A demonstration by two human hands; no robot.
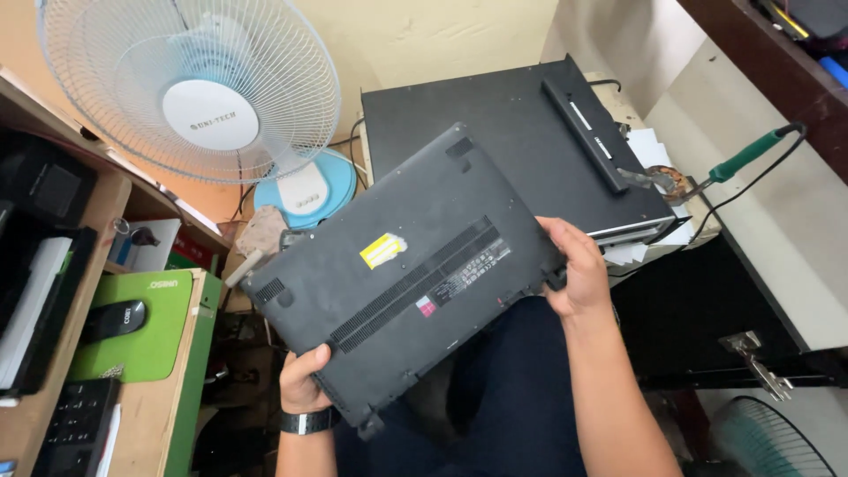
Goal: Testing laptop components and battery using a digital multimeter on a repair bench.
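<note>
1. overhead, in the head view, a dark grey laptop is held upside down and tilted, its underside facing the camera, above the person's lap and in front of the counter's near edge.
2. the left hand grips the laptop's near lower corner, thumb on the underside and the fingers curled out of sight beneath it, so clamped on the laptop; a black wrist watch sits on that wrist.
3. the right hand clasps the laptop's right edge, its fingers closed around the rim near the hinge side.
4. the underside shows a yellow sticker near the middle, a long vent strip running diagonally, and a small label patch beside it.
5. behind the laptop, a second closed black laptop lies flat on the counter, with a long black battery bar resting on its right part.
6. at the counter's right edge, a soldering iron with a green handle rests with its tip toward a coiled metal stand.
7. at the counter's far left corner stands a white desk fan on a pale blue base.
8. to the left, a side shelf carries a green mouse pad with a black mouse on it, and a black keyboard lies near its front edge.
</note>
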